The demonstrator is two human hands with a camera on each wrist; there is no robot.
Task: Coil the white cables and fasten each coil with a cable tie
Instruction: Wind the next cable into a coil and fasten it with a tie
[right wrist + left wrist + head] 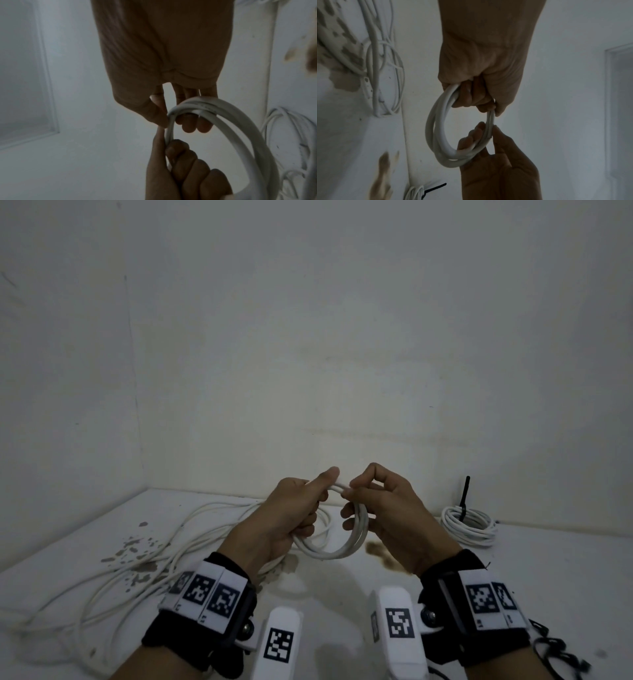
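Note:
A small coil of white cable [330,551] hangs in the air between both hands at the centre of the head view. My left hand [315,501] grips its left side, fingers curled through the loops and thumb on top. My right hand [352,498] pinches the top right of the coil between thumb and forefinger, the other fingers inside the loops. In the left wrist view the coil [436,128] hangs from the left hand [481,102]. In the right wrist view the right hand [173,121] pinches the coil [223,119]. Loose white cable [137,559] trails from the coil over the table.
A finished white coil [469,525] with an upright black cable tie [464,494] lies at the back right, against the wall. The white table [548,577] has brown stains at left and centre. A thin black lead [555,652] lies by my right wrist.

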